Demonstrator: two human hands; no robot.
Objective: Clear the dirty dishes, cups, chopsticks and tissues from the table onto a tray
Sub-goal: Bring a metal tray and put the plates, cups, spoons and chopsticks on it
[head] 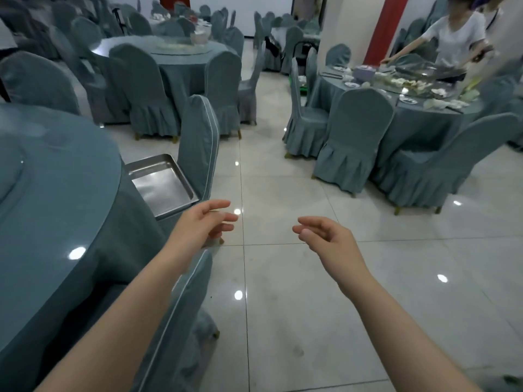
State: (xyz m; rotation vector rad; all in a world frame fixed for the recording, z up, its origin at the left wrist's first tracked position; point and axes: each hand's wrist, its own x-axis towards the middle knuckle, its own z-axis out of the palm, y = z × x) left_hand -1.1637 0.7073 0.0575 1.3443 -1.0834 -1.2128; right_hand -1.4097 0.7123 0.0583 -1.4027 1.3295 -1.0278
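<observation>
An empty steel tray [162, 185] rests on a covered chair seat beside the round table [56, 193] at my left. My left hand [205, 224] hovers just right of the tray's near corner, fingers relaxed and holding nothing. My right hand [325, 236] hangs over the floor tiles, fingers loosely bent, also holding nothing. Dirty dishes and crumpled tissues [407, 86] lie on the far right table [424, 117].
Chairs in blue-grey covers ring every table; one [198, 145] stands behind the tray and another [184, 306] sits under my left forearm. A person in a white top [452, 38] leans over the far right table. A wide tiled aisle [283, 179] runs between the tables.
</observation>
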